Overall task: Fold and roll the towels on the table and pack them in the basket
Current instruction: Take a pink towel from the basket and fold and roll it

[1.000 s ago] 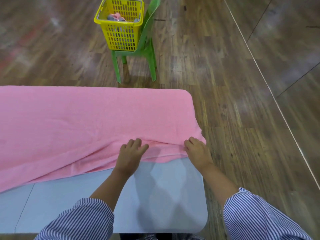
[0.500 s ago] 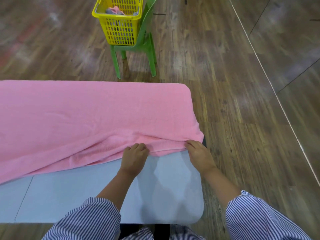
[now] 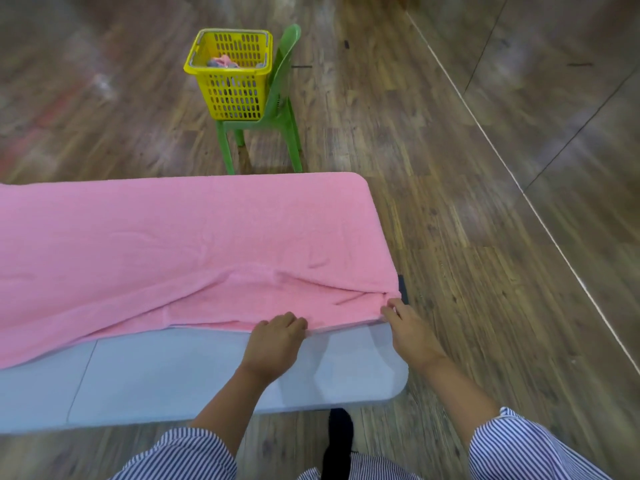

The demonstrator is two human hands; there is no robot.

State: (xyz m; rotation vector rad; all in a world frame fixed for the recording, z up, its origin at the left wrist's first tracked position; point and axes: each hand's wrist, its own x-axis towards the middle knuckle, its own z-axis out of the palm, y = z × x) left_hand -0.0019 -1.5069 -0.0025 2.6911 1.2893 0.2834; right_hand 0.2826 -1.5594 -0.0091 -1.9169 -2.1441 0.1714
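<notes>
Wooden floor all round the table, wide and bare to its right and beyond its far edge, crossed by a pale line running diagonally well off the table's right side; pink towel spread over most of the table, covering the far edge and the far right corner, draped slightly past the right edge, with its near hem slanting so that a grey strip of table shows along the near side, broadest at the right; green chair just beyond the table's far edge, carrying the yellow basket with some cloth inside; striped sleeves at the table's near side; left hand at the towel's near hem, fingers curled under, gripping the hem; right hand at the table's right edge, fingertips pinching the towel's near right corner; towel bunched into a ridge between and behind both hands
</notes>
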